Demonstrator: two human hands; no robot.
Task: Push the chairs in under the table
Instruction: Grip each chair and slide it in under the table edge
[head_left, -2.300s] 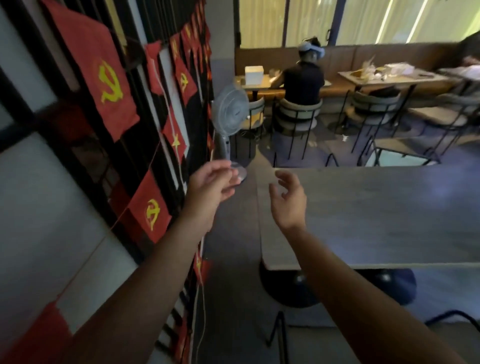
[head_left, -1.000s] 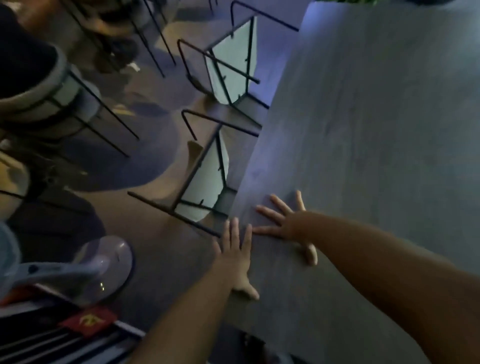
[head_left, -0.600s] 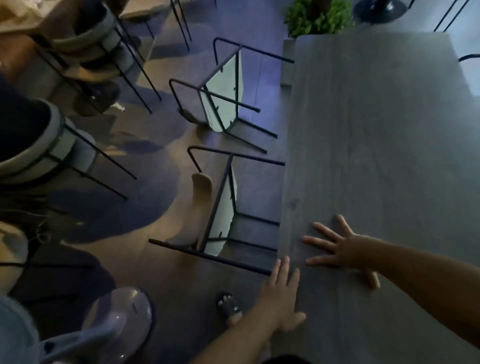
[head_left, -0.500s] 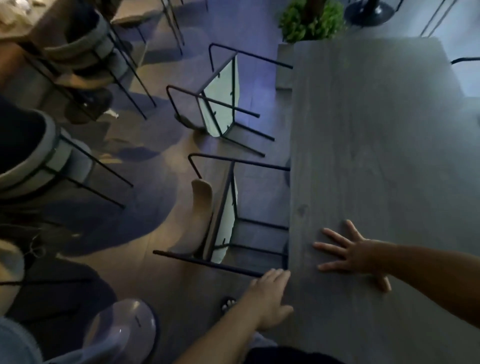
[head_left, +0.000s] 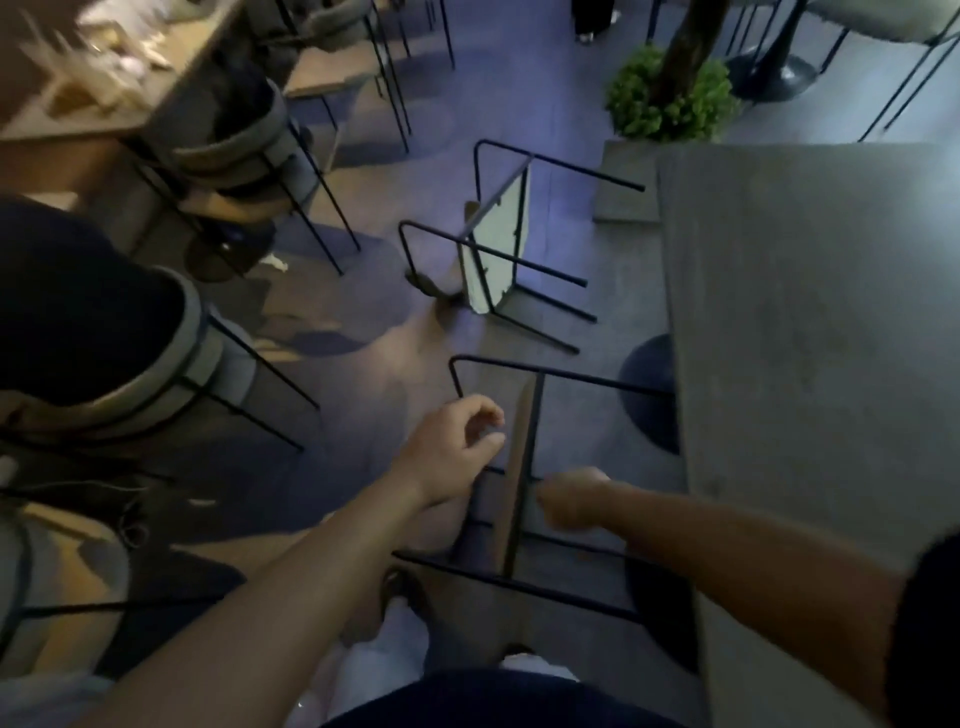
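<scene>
Reaching down, your left hand (head_left: 457, 447) hangs half-curled and empty beside the near chair (head_left: 522, 467), tipped on its side beside the table (head_left: 810, 332); your right hand (head_left: 569, 501) looks closed at its frame (grip unclear). Lifting it carelessly could knock its legs against the table edge, and the chair's back is hidden by your arms, the far chair (head_left: 493, 244) also down.

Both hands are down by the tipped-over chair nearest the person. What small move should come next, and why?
Probably close the left hand on the near chair and lift it upright. It lies on its side beside the table, legs pointing under it; the right hand is already at the seat.
</scene>
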